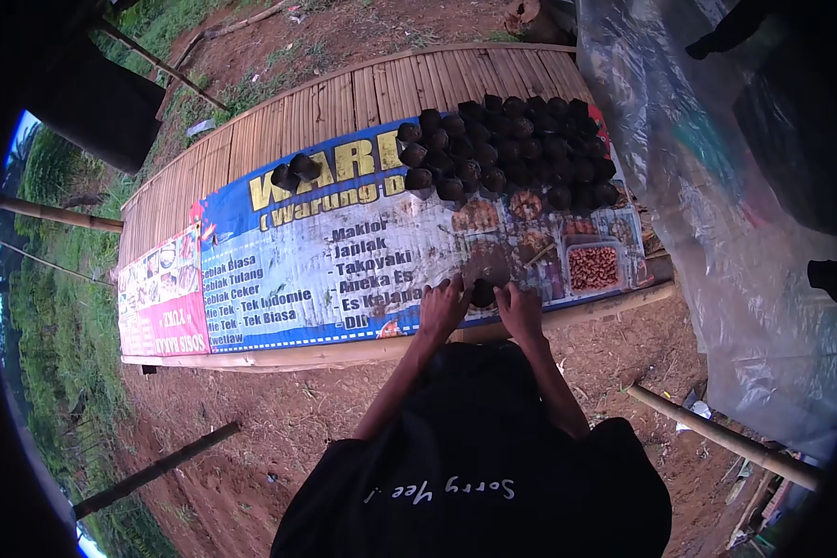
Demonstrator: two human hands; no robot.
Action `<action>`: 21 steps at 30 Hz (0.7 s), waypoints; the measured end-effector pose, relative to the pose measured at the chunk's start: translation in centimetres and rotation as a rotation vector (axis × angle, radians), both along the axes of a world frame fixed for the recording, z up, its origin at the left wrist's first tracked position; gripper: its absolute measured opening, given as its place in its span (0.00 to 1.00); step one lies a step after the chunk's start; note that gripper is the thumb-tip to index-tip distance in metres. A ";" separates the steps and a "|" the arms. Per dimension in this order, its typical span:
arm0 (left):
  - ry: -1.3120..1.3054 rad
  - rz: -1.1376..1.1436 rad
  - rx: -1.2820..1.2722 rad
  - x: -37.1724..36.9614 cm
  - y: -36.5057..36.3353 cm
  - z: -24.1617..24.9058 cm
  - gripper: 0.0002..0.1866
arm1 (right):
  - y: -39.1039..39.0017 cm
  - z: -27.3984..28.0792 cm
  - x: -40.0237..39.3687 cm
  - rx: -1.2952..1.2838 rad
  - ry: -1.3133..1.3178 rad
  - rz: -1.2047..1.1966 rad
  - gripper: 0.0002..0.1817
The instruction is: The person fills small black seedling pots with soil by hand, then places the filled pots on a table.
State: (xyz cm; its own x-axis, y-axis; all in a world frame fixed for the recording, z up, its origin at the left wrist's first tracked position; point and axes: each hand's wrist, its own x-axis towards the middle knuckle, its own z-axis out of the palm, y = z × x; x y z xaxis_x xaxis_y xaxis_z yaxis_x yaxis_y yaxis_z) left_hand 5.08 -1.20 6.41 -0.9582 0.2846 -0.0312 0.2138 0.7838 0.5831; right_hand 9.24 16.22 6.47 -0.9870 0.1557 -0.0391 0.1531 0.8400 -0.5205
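At the front edge of the banner (pixel 298 279), a dark bag or pot (pixel 484 292) stands between my two hands. My left hand (pixel 445 305) is at its left side, fingers bent against it. On the other side, my right hand (pixel 519 307) has its fingers closed at the rim. Just behind it lies a brown, soil-like patch (pixel 486 263). A tray of reddish-brown seeds or nuts (pixel 593 268) sits to the right. Many dark filled pots (pixel 502 149) are grouped at the back right of the banner.
Two or so dark pots (pixel 296 173) stand apart at the back left. The banner covers a bamboo-slat table (pixel 344 100). Clear plastic sheeting (pixel 707 186) hangs at the right. Bamboo poles (pixel 725 437) stick out near the table.
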 end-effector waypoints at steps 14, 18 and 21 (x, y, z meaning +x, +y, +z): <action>-0.031 -0.207 0.092 -2.6 -1.4 -2.2 0.07 | -1.3 -2.2 -1.3 0.013 0.048 0.012 0.09; -0.034 -0.223 0.123 -3.4 -1.5 -0.9 0.06 | -2.2 -1.2 -1.6 0.022 0.102 -0.040 0.09; -0.017 -0.247 0.123 -3.7 -1.9 -1.0 0.06 | -2.5 -1.0 -1.3 0.023 0.094 -0.073 0.09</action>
State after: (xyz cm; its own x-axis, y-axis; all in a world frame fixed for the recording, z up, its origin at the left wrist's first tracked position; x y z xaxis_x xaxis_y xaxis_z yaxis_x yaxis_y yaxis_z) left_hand 1.37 -3.12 5.45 -0.8590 0.5120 0.0025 0.3787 0.6321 0.6760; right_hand 7.89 13.68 5.43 -0.9721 0.2273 0.0578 0.1658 0.8405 -0.5158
